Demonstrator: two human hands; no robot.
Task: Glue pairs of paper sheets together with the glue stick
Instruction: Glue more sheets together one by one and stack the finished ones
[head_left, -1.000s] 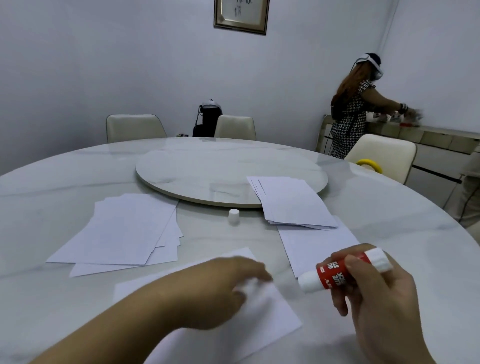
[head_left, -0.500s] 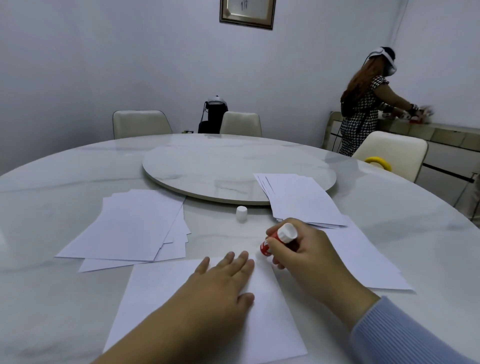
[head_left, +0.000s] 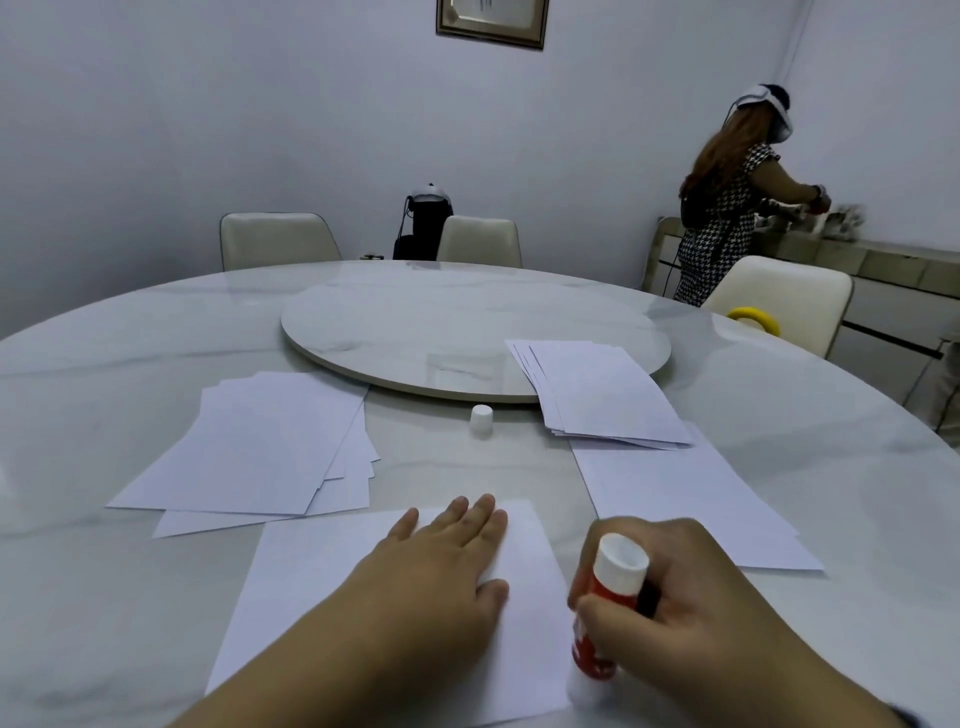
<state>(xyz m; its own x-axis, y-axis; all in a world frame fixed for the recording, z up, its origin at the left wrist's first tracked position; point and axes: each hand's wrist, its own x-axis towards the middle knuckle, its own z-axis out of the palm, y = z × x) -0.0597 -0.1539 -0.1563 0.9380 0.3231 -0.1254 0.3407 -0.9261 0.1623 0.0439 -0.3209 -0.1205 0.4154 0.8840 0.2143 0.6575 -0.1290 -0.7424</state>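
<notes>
Both hands remain at work: left hand (head_left: 447, 566) still flat on the sheet (head_left: 322, 587), right hand (head_left: 691, 608) has drawn the gripped glue stick (head_left: 605, 613) nearer.

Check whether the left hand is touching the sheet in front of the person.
Touching. The head view shows the left hand lying flat, fingers straight, on the sheet, with no gap visible beneath the palm or fingers.

Marble table (head_left: 779, 415): turntable (head_left: 415, 332), paper stacks (head_left: 260, 447), white cap (head_left: 481, 420).
</notes>
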